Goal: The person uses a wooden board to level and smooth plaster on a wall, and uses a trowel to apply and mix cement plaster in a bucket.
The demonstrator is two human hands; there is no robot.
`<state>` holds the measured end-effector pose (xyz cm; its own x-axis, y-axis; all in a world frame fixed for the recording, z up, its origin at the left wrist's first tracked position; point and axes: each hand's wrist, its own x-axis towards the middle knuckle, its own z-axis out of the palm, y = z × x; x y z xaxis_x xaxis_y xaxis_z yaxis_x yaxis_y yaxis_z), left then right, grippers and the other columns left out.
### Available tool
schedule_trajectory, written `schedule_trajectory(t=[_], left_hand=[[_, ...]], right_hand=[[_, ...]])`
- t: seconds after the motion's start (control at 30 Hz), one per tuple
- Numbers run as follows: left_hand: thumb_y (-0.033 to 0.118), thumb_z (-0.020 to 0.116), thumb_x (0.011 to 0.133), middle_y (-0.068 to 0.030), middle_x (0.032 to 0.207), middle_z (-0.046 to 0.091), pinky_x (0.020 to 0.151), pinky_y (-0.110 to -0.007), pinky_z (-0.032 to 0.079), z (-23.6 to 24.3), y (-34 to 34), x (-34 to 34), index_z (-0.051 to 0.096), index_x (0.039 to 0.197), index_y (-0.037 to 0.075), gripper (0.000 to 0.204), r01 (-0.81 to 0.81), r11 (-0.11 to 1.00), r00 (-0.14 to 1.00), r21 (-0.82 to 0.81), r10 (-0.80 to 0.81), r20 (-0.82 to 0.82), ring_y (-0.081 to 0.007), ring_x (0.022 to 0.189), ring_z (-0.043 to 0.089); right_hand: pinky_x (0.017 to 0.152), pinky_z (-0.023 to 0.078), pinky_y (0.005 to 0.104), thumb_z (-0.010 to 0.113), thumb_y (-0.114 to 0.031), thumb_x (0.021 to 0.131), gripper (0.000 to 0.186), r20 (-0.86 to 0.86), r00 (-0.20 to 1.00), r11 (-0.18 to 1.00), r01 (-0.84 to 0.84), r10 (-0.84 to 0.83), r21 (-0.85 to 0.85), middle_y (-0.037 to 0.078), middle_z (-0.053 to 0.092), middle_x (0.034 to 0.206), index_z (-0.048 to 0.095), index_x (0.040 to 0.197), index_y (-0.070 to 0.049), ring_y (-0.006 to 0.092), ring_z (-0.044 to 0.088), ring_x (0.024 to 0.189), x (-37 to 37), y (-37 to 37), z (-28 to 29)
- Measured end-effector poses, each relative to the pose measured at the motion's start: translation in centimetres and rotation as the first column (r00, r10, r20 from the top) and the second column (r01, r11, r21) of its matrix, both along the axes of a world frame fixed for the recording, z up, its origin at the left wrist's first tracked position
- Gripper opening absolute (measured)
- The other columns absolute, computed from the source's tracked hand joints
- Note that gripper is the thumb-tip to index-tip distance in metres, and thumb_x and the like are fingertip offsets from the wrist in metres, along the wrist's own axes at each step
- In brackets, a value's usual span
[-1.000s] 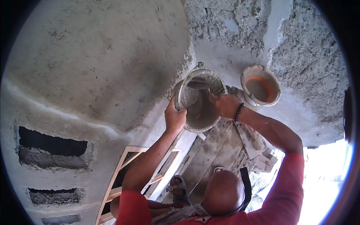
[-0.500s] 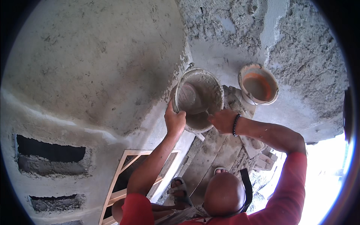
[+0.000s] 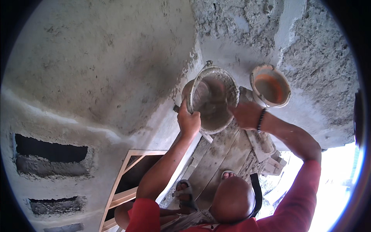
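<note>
Far left: plastered wall (image 3: 89, 69), grey, with dark rectangular openings (image 3: 50, 149) low down, one above another. Next, a pale wooden frame (image 3: 120, 181) stands against the wall's lower part, partly covered by the left forearm and its red sleeve (image 3: 143, 214). A sandal (image 3: 184, 191) on a foot shows below, on worn planks (image 3: 216, 164). Left hand (image 3: 189, 123): fingers closed around the left side of the grey bucket (image 3: 211, 116), thumb against its rim; grip firm, fingertips partly hidden. Bucket is in the middle of the view, above the planks, mouth tilted toward the camera; inner wall coated in grey-brown residue. Right hand (image 3: 248, 116): at the bucket's right rim, fingers curled, slightly blurred; cannot tell whether they hold anything, nor how tightly they close. Dark beaded bracelet (image 3: 261, 120) on that wrist. Just beyond the hand, upper right, a second bucket (image 3: 270, 86), its inside partly orange, near rough, unsmoothed plaster (image 3: 317, 65). Far right: bright daylight beside the right red sleeve.
</note>
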<state>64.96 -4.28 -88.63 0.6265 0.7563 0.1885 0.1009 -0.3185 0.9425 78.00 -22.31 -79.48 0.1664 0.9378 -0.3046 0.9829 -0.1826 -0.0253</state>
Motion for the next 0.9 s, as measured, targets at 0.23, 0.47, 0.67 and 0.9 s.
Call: schedule_trajectory(t=[0.23, 0.47, 0.67, 0.9], left_hand=[[-0.008, 0.046, 0.065, -0.0251, 0.12, 0.054, 0.1, -0.038, 0.038, -0.1, -2.2, 1.0, 0.044, 0.128, -0.005, 0.063, -0.017, 1.0, 0.99, -0.002, 0.017, 0.139, -0.0359, 0.115, 0.052], [-0.011, 0.052, 0.066, -0.0238, 0.131, 0.045, 0.106, -0.04, 0.029, -0.9, -2.4, 0.5, 0.041, 0.132, -0.001, 0.068, -0.006, 0.978, 1.0, 0.207, 0.011, -0.02, -0.0373, 0.126, 0.04], [-0.012, 0.054, 0.065, -0.0236, 0.133, 0.043, 0.107, -0.04, 0.03, 1.2, -2.4, 2.6, 0.042, 0.131, 0.0, 0.068, 0.014, 0.962, 0.999, 0.274, -0.004, -0.038, -0.0382, 0.126, 0.039], [-0.008, 0.052, 0.066, -0.0263, 0.124, 0.051, 0.101, -0.04, 0.036, 2.1, -1.3, 2.4, 0.047, 0.124, -0.005, 0.058, 0.102, 0.936, 0.994, 0.336, -0.082, -0.071, -0.0379, 0.12, 0.046]], right_hand=[[0.064, 0.053, 0.042, 0.046, -0.005, 0.08, 0.032, 0.056, 0.939, 0.916, 0.315, -0.338, 0.248, 0.022, 0.062, 0.075, 0.05, 0.109, 0.007, 0.0336, 0.065, 0.075, 0.9, -2.1, -4.5], [0.07, 0.053, 0.0431, 0.05, -0.009, 0.078, 0.029, -0.14, 0.963, 0.952, 0.251, -0.228, 0.177, 0.021, 0.064, 0.083, 0.055, 0.102, 0.006, 0.0333, 0.065, 0.081, 2.3, 0.8, -3.1], [0.069, 0.054, 0.0415, 0.052, -0.009, 0.076, 0.029, 0.151, 0.987, 0.997, 0.054, -0.061, 0.052, 0.018, 0.065, 0.088, 0.056, 0.103, 0.0, 0.0331, 0.065, 0.078, 5.4, 4.2, -3.7], [0.049, 0.05, 0.0347, 0.045, -0.028, 0.09, 0.028, -0.523, 0.611, 0.804, 0.456, -0.594, -0.381, 0.009, 0.055, 0.073, 0.056, 0.107, -0.008, 0.0185, 0.059, 0.061, 8.8, 3.9, -1.9]])
